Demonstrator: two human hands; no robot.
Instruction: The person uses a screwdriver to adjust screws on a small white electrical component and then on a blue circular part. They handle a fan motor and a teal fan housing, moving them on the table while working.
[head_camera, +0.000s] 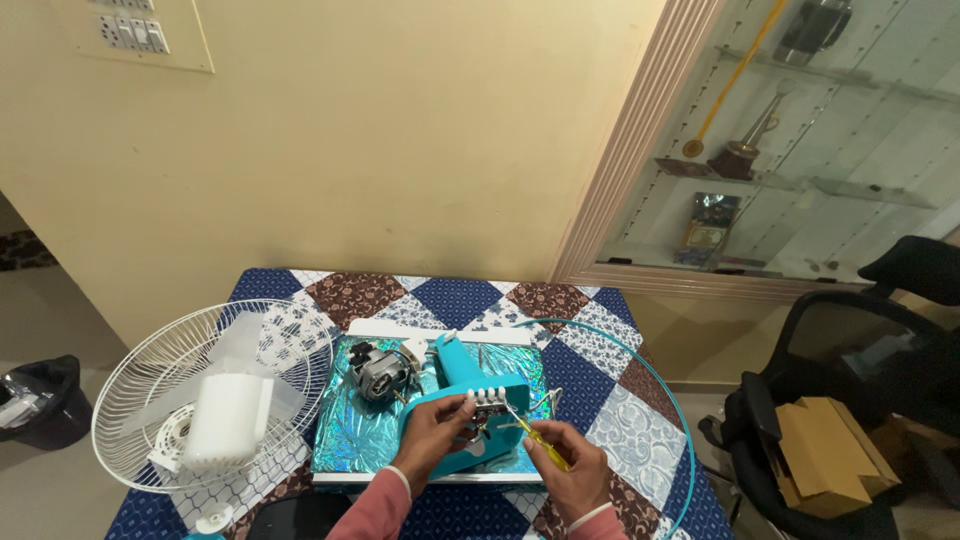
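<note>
The left hand (432, 428) cups the teal fan base (470, 405), fingers curled around its switch end, thumb near the row of four white buttons (487, 394). The right hand (572, 470) pinches a yellow-handled screwdriver (532, 434) between thumb and fingertips, its tip angled up and left into the opening just under the buttons. The base lies on a shiny blue-green board (350, 430) in the middle of the quilted table (600, 400), with one grey motor (378, 370) attached at its far end. For this kind of work the base seems best pinned flat so it cannot twist, the tip kept square in the screw head, and the thin wires (545, 400) beside the buttons kept out from under the blade. Counted: one screwdriver, one motor, one white wire guard (150, 370) to the left holding one white plastic housing (230, 420), one teal ring (660, 400) curving round the right side, and one white strip (400, 328) behind the board.
</note>
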